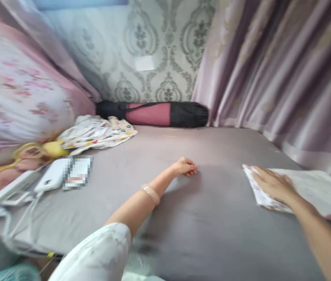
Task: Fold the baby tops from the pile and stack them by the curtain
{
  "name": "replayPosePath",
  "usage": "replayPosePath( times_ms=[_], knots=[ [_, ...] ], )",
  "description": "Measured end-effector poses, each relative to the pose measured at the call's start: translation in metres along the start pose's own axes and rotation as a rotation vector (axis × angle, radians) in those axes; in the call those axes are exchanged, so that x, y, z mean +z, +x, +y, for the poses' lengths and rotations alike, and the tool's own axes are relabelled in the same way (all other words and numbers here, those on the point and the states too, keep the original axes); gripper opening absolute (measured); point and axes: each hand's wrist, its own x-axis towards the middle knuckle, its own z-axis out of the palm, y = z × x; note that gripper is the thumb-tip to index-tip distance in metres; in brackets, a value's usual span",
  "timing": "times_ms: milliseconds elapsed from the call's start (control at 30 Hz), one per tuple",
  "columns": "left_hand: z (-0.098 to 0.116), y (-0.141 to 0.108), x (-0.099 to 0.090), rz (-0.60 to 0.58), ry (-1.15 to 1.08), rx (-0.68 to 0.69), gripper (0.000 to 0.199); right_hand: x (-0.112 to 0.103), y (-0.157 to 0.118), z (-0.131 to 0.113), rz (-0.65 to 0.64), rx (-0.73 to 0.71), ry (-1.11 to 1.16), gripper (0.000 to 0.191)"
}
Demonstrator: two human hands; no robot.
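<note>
My left hand [185,166] is over the middle of the grey bed sheet [218,234], its fingers curled in loosely with nothing visible in them. A pale bangle [150,194] circles that wrist. On the right, my right hand [273,184] lies palm down on a folded white cloth [314,185] with a pink print. Its fingers are stretched toward the cloth's left edge and look smeared by motion. The cloth is thicker under the hand and spreads flatter toward the right, where a pink edge shows.
A black and pink rolled bag [150,114] lies against the wall. To the left are a crumpled printed cloth [98,132], a yellow cartoon-print item [27,156], a white device with a cord [53,175] and a partly blurred flat item [79,171]. Curtains [259,70] hang at right.
</note>
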Motion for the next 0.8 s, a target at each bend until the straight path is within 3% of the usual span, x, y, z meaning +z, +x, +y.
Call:
replayPosePath(
  times_ms=[133, 233, 333, 467, 567, 667, 800],
  knots=[
    [-0.007, -0.014, -0.039, 0.062, 0.057, -0.005, 0.014, 0.028, 0.034, 0.023, 0.056, 0.076, 0.077, 0.056],
    [-0.014, -0.021, -0.057, 0.129, 0.073, -0.026, 0.014, 0.042, 0.046, 0.002, 0.284, -0.059, 0.103, 0.06],
    [-0.02, -0.023, -0.059, 0.163, 0.081, 0.012, 0.016, 0.048, 0.045, -0.063, 0.335, -0.178, 0.124, 0.06],
    [-0.025, -0.021, -0.056, 0.184, 0.044, 0.055, 0.02, 0.049, 0.036, -0.179, 0.155, -0.339, 0.174, 0.057],
    [-0.025, -0.023, -0.065, 0.22, -0.059, 0.005, 0.014, 0.047, 0.028, -0.254, 0.102, -0.426, 0.213, 0.056],
    [-0.028, -0.033, -0.095, 0.394, -0.117, -0.042, 0.014, 0.044, 0.019, -0.308, 0.028, -0.481, 0.206, 0.057],
    [-0.037, -0.062, -0.163, 0.692, -0.15, -0.062, 0.013, 0.047, 0.005, -0.345, -0.006, -0.478, 0.159, 0.058]
  ],
)
